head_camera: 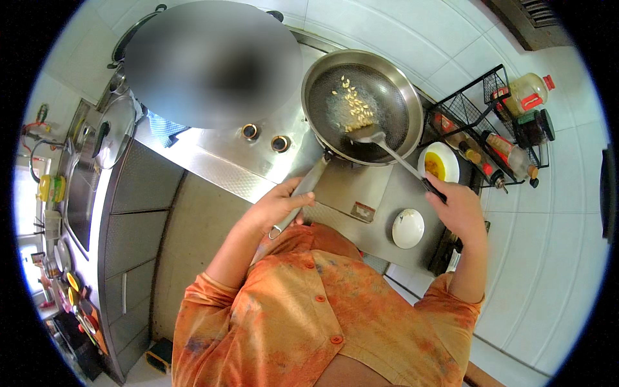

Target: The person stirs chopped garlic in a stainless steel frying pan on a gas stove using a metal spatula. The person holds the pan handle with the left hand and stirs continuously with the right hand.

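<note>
My left hand [284, 207] is closed around the handle of a large metal frying pan [413, 92] on the stove. In my right hand [452, 203] is the black grip of a metal spatula [399, 159], whose blade lies in the pan. Pale pieces, perhaps sliced garlic, sit in liquid [357, 107] just beyond the blade. A white bowl [451, 169] with yellow liquid and orange-brown bits stands right of the pan, close to my right hand. Nearer to me, a small white dish [408, 229] rests on the steel counter.
A black wire rack [464, 104] with bottles and jars stands at the right wall. Two stove knobs [250, 131] lie left of the pan, near a blue checked cloth [164, 128]. A glass lid [116, 133] is by the sink [80, 208]. The upper left is blurred.
</note>
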The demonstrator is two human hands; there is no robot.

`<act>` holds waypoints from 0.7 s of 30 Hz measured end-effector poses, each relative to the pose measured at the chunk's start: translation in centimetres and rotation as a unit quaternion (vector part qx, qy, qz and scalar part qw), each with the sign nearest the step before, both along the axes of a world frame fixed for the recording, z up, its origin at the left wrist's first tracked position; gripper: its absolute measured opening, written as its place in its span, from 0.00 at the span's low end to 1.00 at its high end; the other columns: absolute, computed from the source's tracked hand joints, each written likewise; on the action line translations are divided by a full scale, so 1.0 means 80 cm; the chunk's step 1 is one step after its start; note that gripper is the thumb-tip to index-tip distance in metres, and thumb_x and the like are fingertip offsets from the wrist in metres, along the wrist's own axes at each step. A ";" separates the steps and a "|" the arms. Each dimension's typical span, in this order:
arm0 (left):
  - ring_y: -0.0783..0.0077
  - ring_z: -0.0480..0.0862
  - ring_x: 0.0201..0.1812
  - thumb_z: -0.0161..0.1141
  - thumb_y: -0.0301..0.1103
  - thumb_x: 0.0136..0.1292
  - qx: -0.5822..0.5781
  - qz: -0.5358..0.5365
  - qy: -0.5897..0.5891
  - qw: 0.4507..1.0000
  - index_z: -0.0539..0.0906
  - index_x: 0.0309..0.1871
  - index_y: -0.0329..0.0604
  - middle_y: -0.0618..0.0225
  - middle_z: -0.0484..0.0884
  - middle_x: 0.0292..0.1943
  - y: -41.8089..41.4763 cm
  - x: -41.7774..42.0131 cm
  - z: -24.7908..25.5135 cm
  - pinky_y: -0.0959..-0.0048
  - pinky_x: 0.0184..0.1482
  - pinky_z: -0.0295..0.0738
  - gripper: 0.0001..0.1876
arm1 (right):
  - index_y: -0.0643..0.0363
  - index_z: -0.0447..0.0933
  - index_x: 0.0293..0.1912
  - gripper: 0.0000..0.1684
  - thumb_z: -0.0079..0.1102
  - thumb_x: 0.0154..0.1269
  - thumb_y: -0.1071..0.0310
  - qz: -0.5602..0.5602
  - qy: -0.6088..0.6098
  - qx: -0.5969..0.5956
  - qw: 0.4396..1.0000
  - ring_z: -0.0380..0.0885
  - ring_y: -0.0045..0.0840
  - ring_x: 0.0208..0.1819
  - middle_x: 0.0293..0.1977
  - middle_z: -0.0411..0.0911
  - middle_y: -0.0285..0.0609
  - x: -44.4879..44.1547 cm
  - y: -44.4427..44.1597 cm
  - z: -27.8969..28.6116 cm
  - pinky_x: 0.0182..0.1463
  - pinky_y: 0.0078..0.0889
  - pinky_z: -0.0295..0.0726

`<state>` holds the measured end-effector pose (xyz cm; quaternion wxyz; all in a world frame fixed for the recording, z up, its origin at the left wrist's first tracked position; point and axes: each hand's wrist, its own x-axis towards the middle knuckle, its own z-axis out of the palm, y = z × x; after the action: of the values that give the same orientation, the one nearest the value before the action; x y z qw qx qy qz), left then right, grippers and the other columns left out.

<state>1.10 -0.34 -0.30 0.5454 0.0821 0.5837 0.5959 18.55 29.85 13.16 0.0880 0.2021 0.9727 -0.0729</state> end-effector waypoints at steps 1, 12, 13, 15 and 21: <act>0.79 0.77 0.23 0.62 0.39 0.69 0.003 -0.003 0.000 1.000 0.69 0.67 0.35 0.64 0.82 0.41 0.000 0.000 -0.001 0.79 0.26 0.75 0.28 | 0.42 0.78 0.60 0.24 0.59 0.65 0.56 -0.008 0.009 -0.001 1.000 0.81 0.46 0.39 0.36 0.83 0.52 -0.008 -0.005 -0.009 0.43 0.47 0.78; 0.78 0.78 0.24 0.62 0.39 0.69 0.006 -0.004 0.010 1.000 0.75 0.53 0.35 0.66 0.81 0.39 0.002 0.000 0.004 0.78 0.25 0.74 0.17 | 0.42 0.74 0.65 0.26 0.55 0.69 0.53 -0.038 0.116 0.002 0.993 0.82 0.47 0.42 0.43 0.82 0.52 -0.098 0.000 -0.102 0.45 0.49 0.78; 0.78 0.78 0.24 0.62 0.39 0.69 0.003 -0.005 0.010 1.000 0.74 0.56 0.35 0.65 0.81 0.39 0.002 -0.001 0.005 0.78 0.26 0.74 0.20 | 0.42 0.74 0.65 0.26 0.55 0.68 0.53 -0.041 0.113 0.007 0.993 0.82 0.46 0.43 0.43 0.82 0.52 -0.098 0.002 -0.102 0.45 0.49 0.79; 0.79 0.76 0.23 0.61 0.39 0.69 -0.004 -0.009 0.008 1.000 0.71 0.64 0.34 0.65 0.81 0.39 0.001 0.000 0.005 0.78 0.28 0.75 0.25 | 0.42 0.74 0.64 0.26 0.56 0.68 0.53 -0.048 0.105 0.016 0.993 0.82 0.45 0.43 0.43 0.82 0.52 -0.093 0.006 -0.101 0.45 0.48 0.79; 0.80 0.76 0.24 0.61 0.39 0.69 0.018 -0.012 0.000 1.000 0.71 0.65 0.36 0.66 0.81 0.40 0.002 0.000 -0.002 0.78 0.28 0.76 0.26 | 0.40 0.77 0.62 0.24 0.58 0.66 0.54 -0.055 0.078 0.011 0.995 0.82 0.44 0.42 0.40 0.83 0.49 -0.035 0.006 -0.065 0.45 0.45 0.79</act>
<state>1.08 -0.15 -0.48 0.5511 0.0985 0.5719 0.5995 15.76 30.37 7.98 0.0055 0.2497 0.9648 -0.0820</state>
